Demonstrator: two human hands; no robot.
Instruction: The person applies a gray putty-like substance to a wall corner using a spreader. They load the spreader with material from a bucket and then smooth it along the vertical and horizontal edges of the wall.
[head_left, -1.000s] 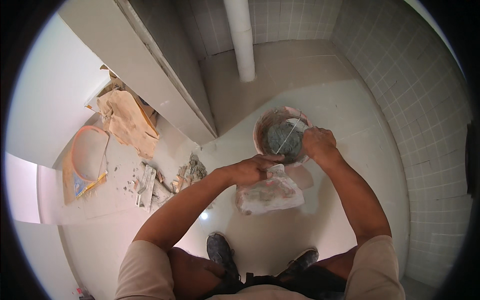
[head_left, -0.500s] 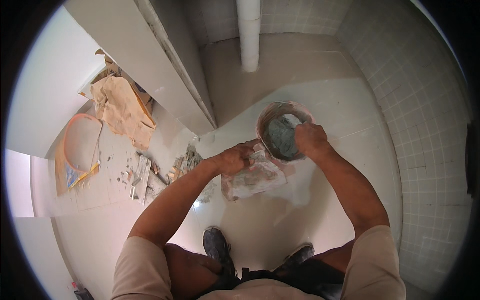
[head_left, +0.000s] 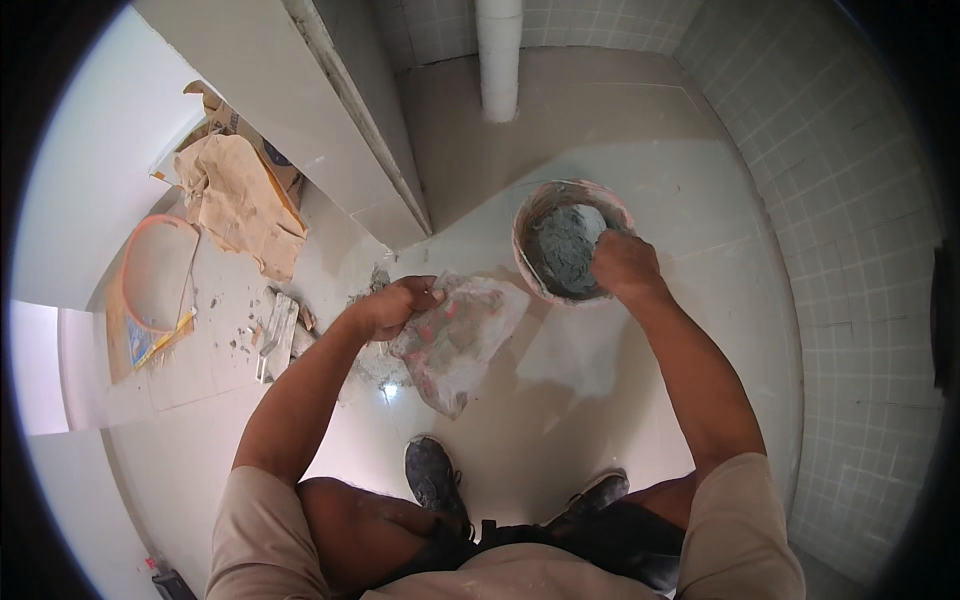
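My left hand [head_left: 402,305] is closed on the upper left corner of a crumpled, translucent plastic bag [head_left: 465,335] with reddish patches. The bag hangs over the floor, left of and apart from a round bucket [head_left: 523,262] smeared pinkish and grey. Inside the bucket lies lumpy grey mortar [head_left: 568,250], with a whitish patch beside my right hand [head_left: 627,263]. That hand is a fist at the bucket's right rim. What its fingers grip is hidden, and I cannot tell whether the whitish patch is powder or a tool.
Left of the bag lie rubble scraps [head_left: 300,320] and a pale metal-looking strip [head_left: 279,335]. Farther left are torn brown paper [head_left: 238,200] and an orange hoop-like rim [head_left: 130,270]. A wall end [head_left: 400,225] and a white pipe [head_left: 499,70] stand beyond; a tiled wall [head_left: 850,300] bounds the right.
My left hand has moved left from beside the bucket, lifting the plastic bag, which was spread against the bucket's near side. My right hand stays at the bucket's right rim.
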